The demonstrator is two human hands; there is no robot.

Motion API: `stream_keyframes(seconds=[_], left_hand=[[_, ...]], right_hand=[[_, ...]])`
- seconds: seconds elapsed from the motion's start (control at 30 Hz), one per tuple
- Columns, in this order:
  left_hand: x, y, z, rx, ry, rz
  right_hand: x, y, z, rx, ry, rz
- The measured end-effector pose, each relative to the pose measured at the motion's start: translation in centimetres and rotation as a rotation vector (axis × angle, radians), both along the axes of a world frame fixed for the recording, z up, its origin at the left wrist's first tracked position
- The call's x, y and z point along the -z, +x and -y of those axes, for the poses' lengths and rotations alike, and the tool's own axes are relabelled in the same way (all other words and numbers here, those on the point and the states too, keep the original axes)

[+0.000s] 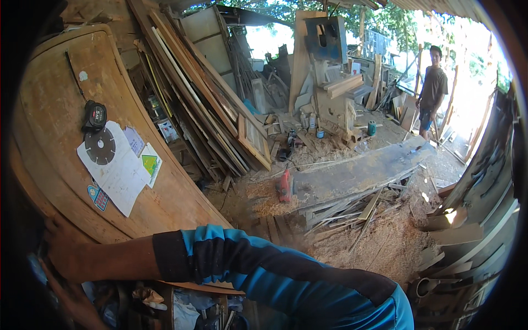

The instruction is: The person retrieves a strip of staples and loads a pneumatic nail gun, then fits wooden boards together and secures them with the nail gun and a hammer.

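My right arm, in a blue and black sleeve, reaches across to the left rim, where my right hand (63,253) is at the edge of a brown wooden tabletop (159,203). My left hand and forearm (77,305) are lower down, close beside it. Dark shadow at the rim hides the fingers of both hands and anything in them. On the tabletop are a black tape measure (95,115), a grey cutting disc (100,146) and white paper sheets (124,184). A small blue card (98,197) lies beside the paper. Below the tabletop sits a crumpled brown wrapper (147,295).
Long boards (192,104) lean behind the tabletop. A red power tool (285,186) rests at the end of a low plank bench (352,170), among wood shavings. Another person (433,91) stands at the far right. Curved wood pieces (467,236) are stacked along the right.
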State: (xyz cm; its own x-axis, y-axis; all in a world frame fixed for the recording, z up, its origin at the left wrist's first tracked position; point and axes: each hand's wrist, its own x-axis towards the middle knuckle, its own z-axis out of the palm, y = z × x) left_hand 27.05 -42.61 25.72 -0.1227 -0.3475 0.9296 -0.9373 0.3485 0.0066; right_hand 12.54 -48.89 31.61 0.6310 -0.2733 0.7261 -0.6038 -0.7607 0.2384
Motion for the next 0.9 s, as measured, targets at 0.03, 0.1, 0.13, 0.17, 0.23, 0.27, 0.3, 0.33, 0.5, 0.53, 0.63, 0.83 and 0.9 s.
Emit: stream_keyframes(seconds=[0.03,0.1,0.13,0.17,0.23,0.27,0.3,0.33,0.5,0.53,0.63,0.83,0.9], left_hand=[[0.2,0.0,0.2,-0.024,-0.017,-0.010],[-0.1,-0.2,-0.1,-0.036,-0.043,0.026],[-0.2,-0.4,-0.1,-0.043,-0.068,0.062],[0.0,-0.6,-0.2,-0.043,-0.068,0.061],[0.5,-0.8,-0.5,-0.143,-0.094,0.038],[0.4,-0.5,-0.5,-0.145,-0.094,0.042],[0.4,0.1,-0.3,-0.101,-0.151,0.112],[0.5,0.8,-0.2,-0.057,-0.206,0.183],[0.9,0.5,-0.2,-0.050,-0.261,0.135],[0.8,-0.1,-0.3,-0.033,-0.235,0.049],[0.0,-0.1,0.0,-0.307,-0.137,0.199],[-0.3,-0.9,0.3,-0.298,-0.216,0.203],[-0.4,-1.3,0.2,-0.276,-0.226,0.192]], right_hand=[[0.1,0.1,0.2,0.038,-0.019,-0.060],[0.0,0.5,0.2,-0.022,-0.043,0.029],[0.1,0.7,0.3,-0.076,-0.066,0.116],[0.1,0.7,0.5,-0.076,-0.066,0.115],[-0.5,-0.1,0.3,-0.171,0.039,0.033],[-0.8,-0.8,0.0,-0.174,0.039,0.037],[-1.0,-1.4,-0.3,-0.206,0.073,-0.016],[-1.1,-1.8,-0.5,-0.239,0.106,-0.068],[-1.6,-4.1,-1.3,-0.348,0.032,-0.080],[-1.7,-4.3,-1.6,-0.300,0.063,-0.146],[-1.2,-4.2,-1.3,-0.244,0.020,-0.147],[-1.1,-4.1,-0.6,-0.248,0.034,-0.131],[-1.4,-4.2,-0.3,-0.257,0.074,-0.151]])
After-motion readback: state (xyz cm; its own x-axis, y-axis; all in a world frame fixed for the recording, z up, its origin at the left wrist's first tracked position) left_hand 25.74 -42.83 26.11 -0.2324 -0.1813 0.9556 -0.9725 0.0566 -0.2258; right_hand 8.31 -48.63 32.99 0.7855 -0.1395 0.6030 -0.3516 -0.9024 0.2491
